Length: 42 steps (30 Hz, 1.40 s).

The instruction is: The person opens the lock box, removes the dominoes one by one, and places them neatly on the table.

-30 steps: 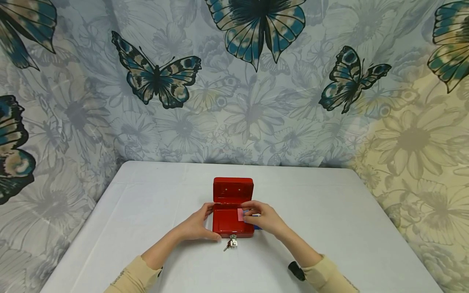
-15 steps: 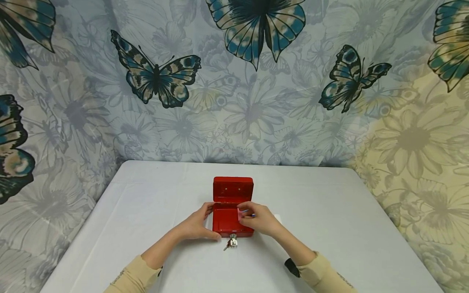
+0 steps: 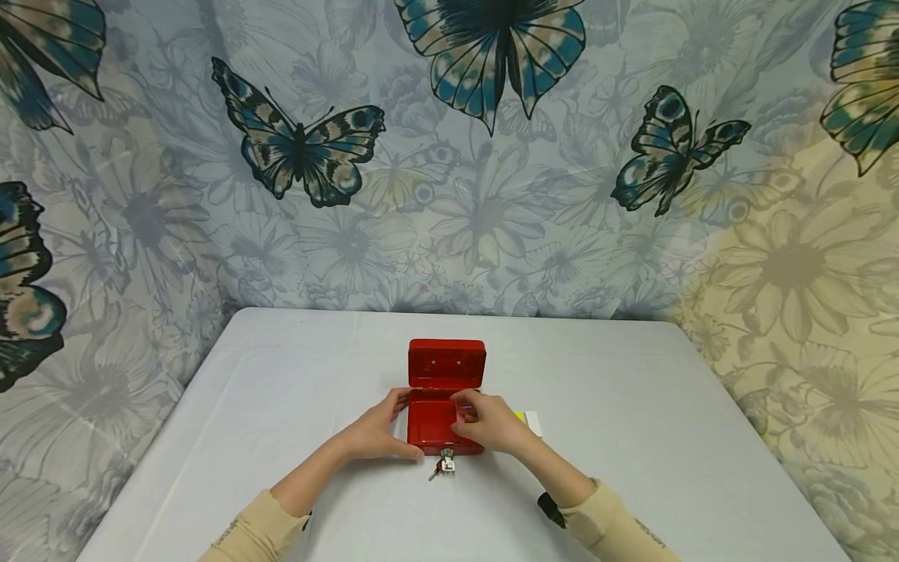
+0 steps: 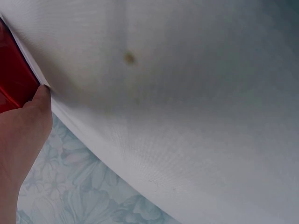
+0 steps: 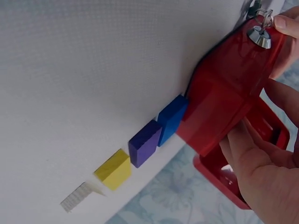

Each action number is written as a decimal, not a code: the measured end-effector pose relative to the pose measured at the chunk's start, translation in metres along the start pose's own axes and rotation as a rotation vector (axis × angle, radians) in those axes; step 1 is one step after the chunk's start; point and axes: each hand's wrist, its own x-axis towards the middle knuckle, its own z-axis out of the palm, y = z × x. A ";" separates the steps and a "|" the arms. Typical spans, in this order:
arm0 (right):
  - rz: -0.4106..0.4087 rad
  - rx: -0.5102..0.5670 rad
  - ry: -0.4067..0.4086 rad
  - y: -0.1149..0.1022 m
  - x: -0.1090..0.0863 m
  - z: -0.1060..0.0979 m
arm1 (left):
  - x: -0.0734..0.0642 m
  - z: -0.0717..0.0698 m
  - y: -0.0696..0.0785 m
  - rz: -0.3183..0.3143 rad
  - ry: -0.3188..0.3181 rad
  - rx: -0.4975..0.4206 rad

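Note:
A red cash box [image 3: 428, 425] stands on the table with its lid [image 3: 446, 351] raised. Keys [image 3: 445, 467] hang from the silver lock at its front. My left hand [image 3: 379, 431] grips the left side, thumb at the front corner and fingers toward the back. Over the right side of the box, my right hand [image 3: 488, 421] pinches a small flat pink piece, mostly hidden by the fingers. In the right wrist view a blue block [image 5: 172, 120] lies right against the box wall. Beside it come a purple block [image 5: 145, 143] and a yellow block [image 5: 113, 169].
A white piece with a printed label [image 5: 77, 197] ends the row of blocks. The white-covered table [image 3: 316, 343] reaches back to a wall cloth [image 3: 435, 234] with butterflies and flowers.
My right hand has moved slightly left with the pink piece, deeper over the box. Yellow and white pieces now show behind the right hand. My left hand stays put.

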 end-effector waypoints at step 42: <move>0.004 -0.072 -0.006 -0.004 0.002 0.004 | 0.000 0.000 0.001 -0.001 0.004 0.006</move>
